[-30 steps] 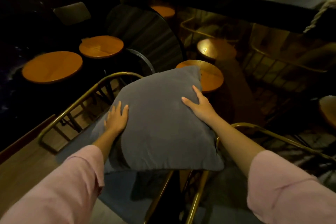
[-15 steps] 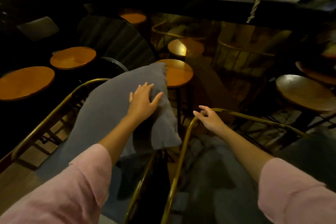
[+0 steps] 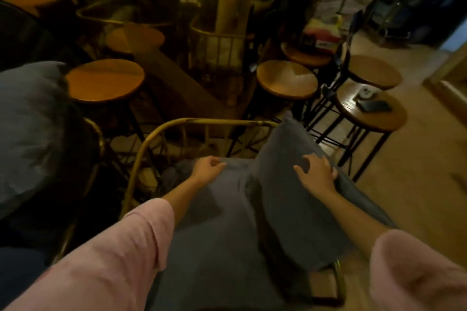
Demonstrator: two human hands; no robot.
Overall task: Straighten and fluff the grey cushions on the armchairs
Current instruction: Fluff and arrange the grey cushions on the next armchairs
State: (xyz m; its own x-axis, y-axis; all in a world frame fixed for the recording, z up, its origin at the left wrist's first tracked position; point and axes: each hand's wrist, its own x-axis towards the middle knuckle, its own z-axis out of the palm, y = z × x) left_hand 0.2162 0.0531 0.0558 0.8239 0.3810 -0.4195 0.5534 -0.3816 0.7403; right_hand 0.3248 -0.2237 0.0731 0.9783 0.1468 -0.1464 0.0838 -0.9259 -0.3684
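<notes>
Cushions in grey fabric fill the lower half of the view. Starting at 9 o'clock, one grey cushion [image 3: 27,131] stands propped on the neighbouring armchair, its upper corner reaching up beside a round wooden stool [image 3: 104,79]; a curve of brass frame shows just right of it.

Moving toward the centre, the left hand [image 3: 208,166] reaches forward from a pink sleeve [image 3: 113,257], arm nearly straight, fingers curled narrow and pinching the back edge of the flat grey seat cushion [image 3: 222,235] at about 12 o'clock from the wrist. That seat pad lies dull and creased, with a fold running down its middle. The brass armchair frame [image 3: 202,122] arches just behind the hand, its vertical bars close to the knuckles.

Farther right, the right hand [image 3: 316,171] lies spread wide, palm down, fingers splayed on the face of the second grey cushion [image 3: 290,197]. This cushion leans upright against the chair's right side, tilted, its top corner pointing toward 12 o'clock above the frame rail; its surface looks soft and slightly dented under the palm.

Beyond, at 1 to 2 o'clock, more round stools [image 3: 286,79] on thin black legs crowd near the chair. One of them [image 3: 371,113] carries a dark phone [image 3: 375,105] and a small pale object too blurred to name. Wooden floor [image 3: 417,171] stretches at 3 o'clock.
</notes>
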